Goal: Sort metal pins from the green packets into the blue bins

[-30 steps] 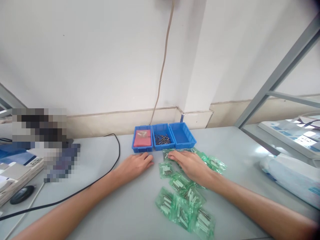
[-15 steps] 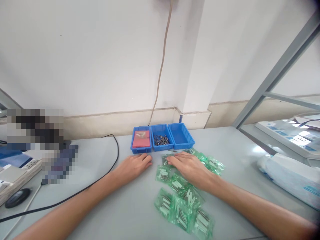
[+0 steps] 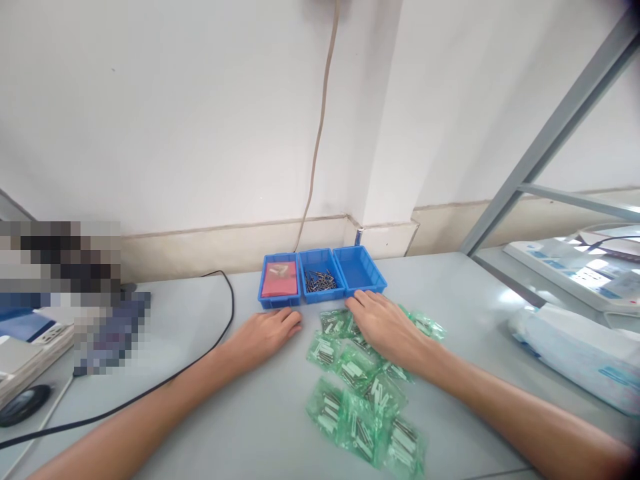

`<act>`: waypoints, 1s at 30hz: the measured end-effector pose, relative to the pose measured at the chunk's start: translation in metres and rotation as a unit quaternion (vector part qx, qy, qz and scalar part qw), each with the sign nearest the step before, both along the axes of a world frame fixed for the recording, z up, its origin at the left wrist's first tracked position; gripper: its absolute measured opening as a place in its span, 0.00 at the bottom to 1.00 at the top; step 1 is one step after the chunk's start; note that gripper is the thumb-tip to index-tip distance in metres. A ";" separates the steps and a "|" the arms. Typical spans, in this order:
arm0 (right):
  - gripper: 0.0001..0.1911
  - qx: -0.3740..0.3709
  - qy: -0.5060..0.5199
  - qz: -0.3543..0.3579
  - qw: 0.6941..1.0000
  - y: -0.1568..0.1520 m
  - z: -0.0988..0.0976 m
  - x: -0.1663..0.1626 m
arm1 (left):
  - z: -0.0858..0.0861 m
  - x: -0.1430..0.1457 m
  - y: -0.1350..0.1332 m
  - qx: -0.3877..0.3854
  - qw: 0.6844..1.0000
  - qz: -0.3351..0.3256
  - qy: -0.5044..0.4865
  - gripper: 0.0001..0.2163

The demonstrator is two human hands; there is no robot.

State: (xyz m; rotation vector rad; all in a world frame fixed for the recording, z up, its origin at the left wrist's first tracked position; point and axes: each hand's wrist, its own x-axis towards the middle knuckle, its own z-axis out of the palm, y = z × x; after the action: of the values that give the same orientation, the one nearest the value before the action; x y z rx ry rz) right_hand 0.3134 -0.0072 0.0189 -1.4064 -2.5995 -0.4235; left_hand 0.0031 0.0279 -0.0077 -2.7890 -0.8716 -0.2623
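My left hand (image 3: 267, 335) rests palm down on the table, fingers loosely bent, just in front of a blue bin (image 3: 279, 303) with red sheets or bags (image 3: 278, 285) in it. My right hand (image 3: 387, 328) reaches over several green plastic bags (image 3: 356, 370) holding white plugs and metal screws. Its fingertips are together on the table at the front of the right blue bin (image 3: 353, 268); the hand hides what is under them. Loose screws (image 3: 323, 281) lie in the middle blue bin (image 3: 326, 297).
A black cable (image 3: 200, 362) curves over the table at the left, near a black mouse (image 3: 25, 404). A white-and-blue soft pack (image 3: 580, 357) lies at the right by a metal frame (image 3: 550, 143). A wall stands behind the bins.
My right hand has moved forward from the bags to the front of the right bin, covering the spot where a small loose metal piece lay. My left hand stays in place.
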 end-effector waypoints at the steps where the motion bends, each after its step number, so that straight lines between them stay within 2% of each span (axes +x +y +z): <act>1: 0.14 0.007 0.003 0.005 1.000 0.001 -0.002 0.000 | 0.000 0.000 0.000 0.000 1.000 0.000 -0.002 0.12; 6: 0.13 0.005 0.009 0.033 0.999 0.002 -0.003 0.003 | 0.001 0.001 0.000 -0.009 1.000 -0.005 -0.014 0.11; 15: 0.09 -0.012 0.099 0.053 0.994 0.009 -0.004 0.002 | -0.001 0.001 0.001 -0.012 1.000 0.001 -0.026 0.13; 30: 0.09 -0.014 0.064 0.007 0.998 0.013 -0.008 0.000 | -0.002 0.001 0.001 -0.038 0.998 0.017 -0.039 0.12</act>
State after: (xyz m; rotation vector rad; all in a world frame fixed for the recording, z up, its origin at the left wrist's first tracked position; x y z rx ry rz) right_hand 0.3138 0.0057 0.0105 -1.3751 -2.5201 -0.2857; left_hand 0.0040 0.0291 -0.0098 -2.8474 -0.9644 -0.3418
